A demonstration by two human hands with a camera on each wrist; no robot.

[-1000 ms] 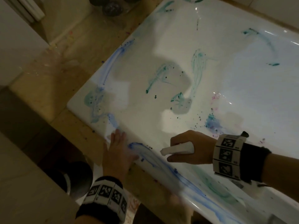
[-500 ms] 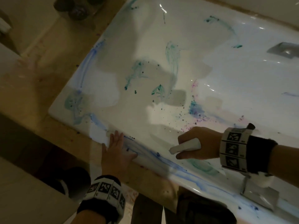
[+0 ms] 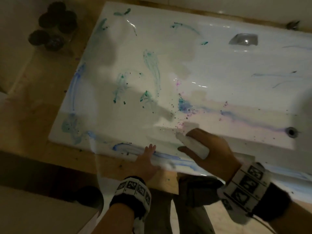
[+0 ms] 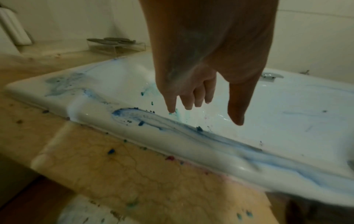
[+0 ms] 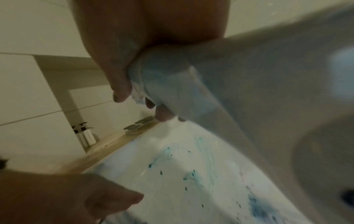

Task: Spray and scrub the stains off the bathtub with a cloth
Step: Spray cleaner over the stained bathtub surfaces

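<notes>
Okay, big white bathtub (image 3: 194, 68) filling most of the head view, sunk into a tan stone surround (image 3: 33, 102). Smeared all over with stains: green swirls (image 3: 152, 68) across the floor of the tub, a blue-purple patch (image 3: 184, 105) nearer the middle, and a long blue streak (image 4: 172, 121) running along the near rim. Drain (image 3: 290, 131) over on the right. A clear tray of dark round stones (image 3: 52, 26) up at the far corner of the surround.

Right hand (image 3: 207, 149) out over the tub near the front edge, fingers curled round a white spray bottle (image 3: 192, 144), nozzle pointing in toward the stained floor. Left hand (image 3: 145, 159) flat on the near rim, fingers straight and relaxed, gripping nothing, fingertips (image 4: 171, 109) right by the blue streak. No cloth in sight in any view, so can't tell where that one is.
</notes>
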